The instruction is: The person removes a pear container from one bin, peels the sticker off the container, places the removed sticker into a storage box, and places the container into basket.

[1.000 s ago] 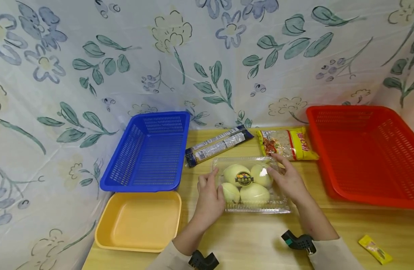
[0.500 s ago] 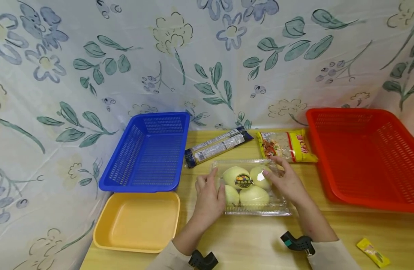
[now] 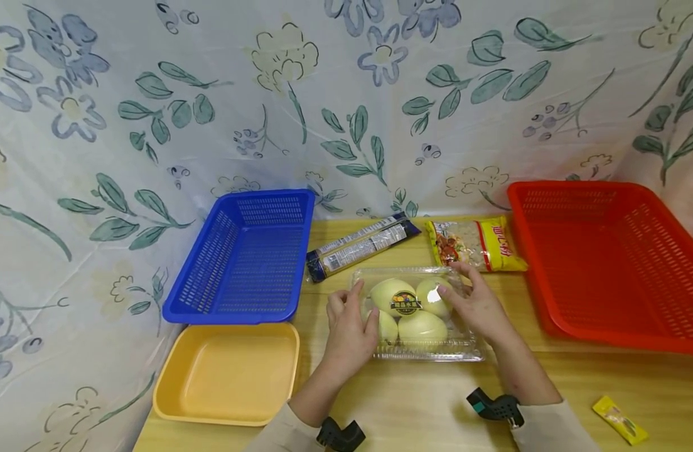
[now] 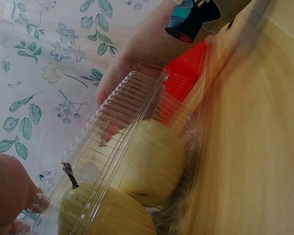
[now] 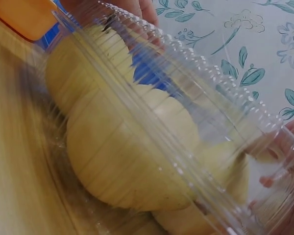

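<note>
A clear plastic clamshell box (image 3: 465, 348) lies on the wooden table, lid down over several pale yellow fruits (image 3: 422, 329) with a dark round label (image 3: 405, 303) on top. My left hand (image 3: 349, 339) grips its left side, thumb toward the front and fingers at the far edge. On the opposite side my right hand (image 3: 482, 307) holds the box, thumb on the lid and fingers near the far right corner. Ridged walls and a dark fruit stem (image 4: 70, 175) show in the left wrist view. Fruits (image 5: 127, 152) seen through the wall fill the right wrist view.
Behind the box lie a long dark-ended packet (image 3: 363, 246) and a yellow food bag (image 3: 476, 243). A blue basket (image 3: 247, 257) and a yellow-orange tray (image 3: 228, 373) stand left, a red basket (image 3: 601, 263) right. A small yellow sachet (image 3: 619, 419) lies front right.
The head view has shifted slightly. Both hands keep their grip on the box, which stays in about the same place on the table.
</note>
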Motion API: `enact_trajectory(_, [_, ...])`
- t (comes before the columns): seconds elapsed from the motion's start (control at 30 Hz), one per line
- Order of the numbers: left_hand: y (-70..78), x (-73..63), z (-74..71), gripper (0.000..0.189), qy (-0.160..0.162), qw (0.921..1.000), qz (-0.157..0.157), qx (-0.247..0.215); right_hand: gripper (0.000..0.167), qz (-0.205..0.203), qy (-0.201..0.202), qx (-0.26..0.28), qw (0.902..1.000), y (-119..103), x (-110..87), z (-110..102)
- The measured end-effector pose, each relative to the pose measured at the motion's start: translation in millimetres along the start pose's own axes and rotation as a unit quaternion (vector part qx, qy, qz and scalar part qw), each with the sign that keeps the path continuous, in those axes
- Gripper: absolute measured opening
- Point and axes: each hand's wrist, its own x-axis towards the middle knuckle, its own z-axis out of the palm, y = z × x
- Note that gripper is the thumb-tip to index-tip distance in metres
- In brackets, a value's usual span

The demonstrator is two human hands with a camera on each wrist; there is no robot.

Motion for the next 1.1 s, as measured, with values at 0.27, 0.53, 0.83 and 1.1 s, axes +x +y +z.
enact_trajectory(0.27, [0.5,-0.4,0.5,0.058,-0.001,0.9993,0.030,0.023,0.078,0.005,0.003,-0.007,1.0000,1.3,-0.2,-0.3])
enact_trajectory(0.53, [6.1,2.2,5.5,0.045,0.000,0.9922,0.113,0.055,0.078,0.002,0.003,-0.005,1.0000,2.2,0.6,-0.8])
enact_trajectory(0.83, [24.4,16.2,5.8,0.038,-0.035,0.9856,0.134,0.097,0.076,0.006,0.004,-0.011,0.9999,0.5,2.5,-1.2])
enact_trajectory(1.1, [21.2,38.4,7.6,0.045,-0.107,0.9708,0.178,0.120,0.075,0.009,0.003,-0.011,0.9999,1.8,1.2,-2.0])
